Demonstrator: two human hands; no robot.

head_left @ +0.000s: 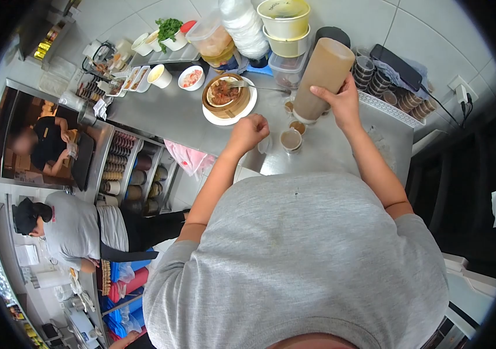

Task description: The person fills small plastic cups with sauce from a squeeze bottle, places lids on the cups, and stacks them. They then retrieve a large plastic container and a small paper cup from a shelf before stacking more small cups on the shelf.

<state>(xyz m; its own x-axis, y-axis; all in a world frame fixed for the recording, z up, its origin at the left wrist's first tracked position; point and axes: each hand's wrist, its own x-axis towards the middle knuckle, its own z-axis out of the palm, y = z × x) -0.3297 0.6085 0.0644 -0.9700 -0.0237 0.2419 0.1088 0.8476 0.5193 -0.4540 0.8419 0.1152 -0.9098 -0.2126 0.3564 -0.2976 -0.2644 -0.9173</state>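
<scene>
My right hand (344, 104) is wrapped round a large translucent squeeze bottle (323, 72) with brownish contents, tilted above the counter. Close below it stand small sauce cups, among them a brown-filled cup (290, 139) and a smaller one (298, 126). My left hand (250, 134) is closed, fingers curled, over the counter to the left of the cups; what it holds, if anything, is hidden. A clear round lid (265, 144) shows just beside it. Beyond that hand, a bamboo steamer (237, 108) with brown food and a fork (254, 85) sits on a white plate (225, 123).
Tubs (283, 29), stacked clear lids (242, 26) and a bowl of pink pieces (190, 78) line the back. Stacked sauce cups (396, 93) stand in a white basket at the right. One person (79, 224) bends at the lower left; another (50, 142) shows through a hatch.
</scene>
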